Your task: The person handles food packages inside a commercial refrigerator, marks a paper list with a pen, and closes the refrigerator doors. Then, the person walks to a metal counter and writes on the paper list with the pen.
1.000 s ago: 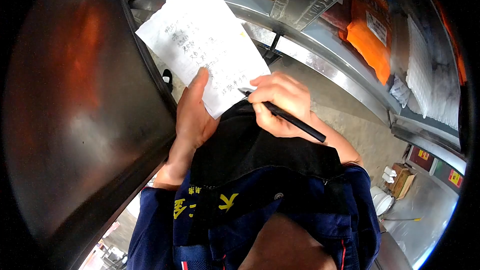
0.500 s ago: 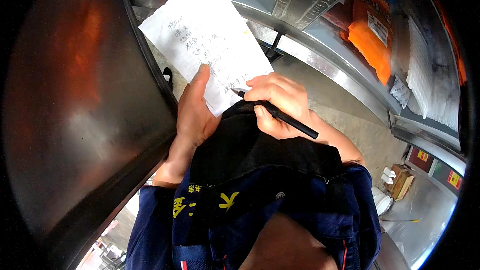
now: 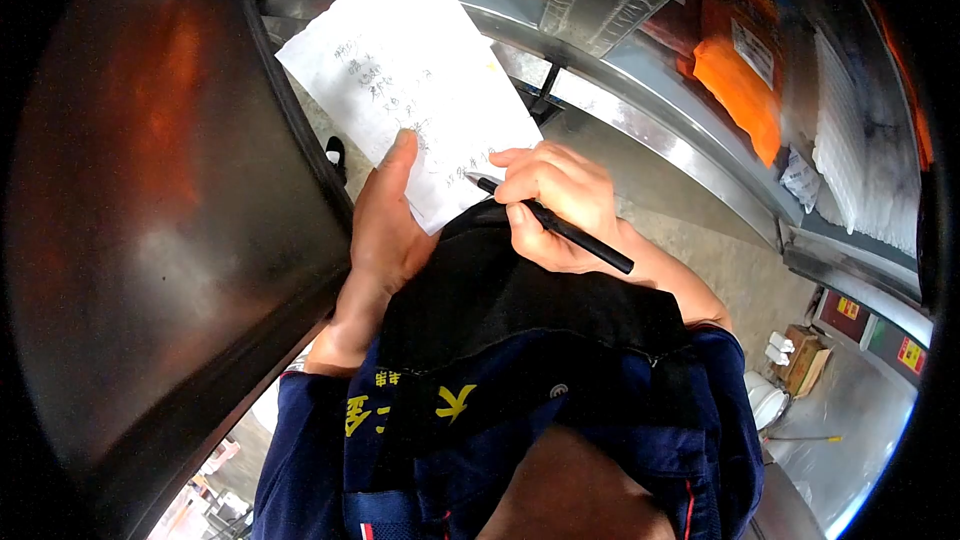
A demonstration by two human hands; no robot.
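White sheets of paper (image 3: 400,70) with handwritten lines lie tilted in front of my chest. My left hand (image 3: 390,215) grips their lower left edge, thumb on top and the other fingers hidden underneath. A black pen (image 3: 575,232) is pinched in my right hand (image 3: 560,205), its tip at the lowest written line near the bottom of the paper. The side of my right hand is close to the paper's lower right edge.
A dark metal door (image 3: 170,210) stands open at the left. Shelves at the top and right hold orange packages (image 3: 740,90) and a white ridged sheet (image 3: 840,140). A cardboard box (image 3: 803,360) and a white bucket (image 3: 765,402) are at the lower right.
The pen and my right hand have moved slightly left along the bottom line of writing. The paper has shifted a little; my left hand still grips it.
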